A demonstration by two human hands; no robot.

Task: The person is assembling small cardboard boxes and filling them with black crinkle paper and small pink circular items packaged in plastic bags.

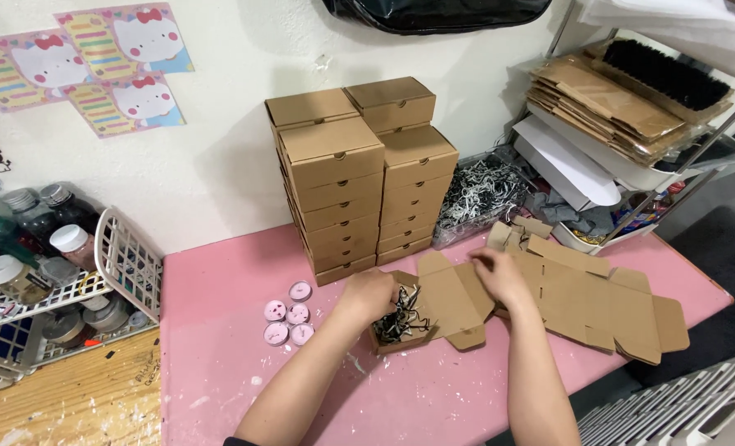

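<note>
Cardboard box (433, 310), half-folded, sat mid-table (219, 330) with shredded paper (400, 318) inside; looked light, floppy, best held by its walls. Left hand (370, 293) pinched the shred, right hand (497, 274) gripped a flap. Pink candles (288, 322) lay just left.

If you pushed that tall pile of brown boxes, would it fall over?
Probably. The stacked brown boxes stand in two tall, narrow columns, with upper boxes sitting slightly crooked, so a push near the top might topple them. They look like thin cardboard, so likely light. The wall close behind may stop a backward fall.
</note>
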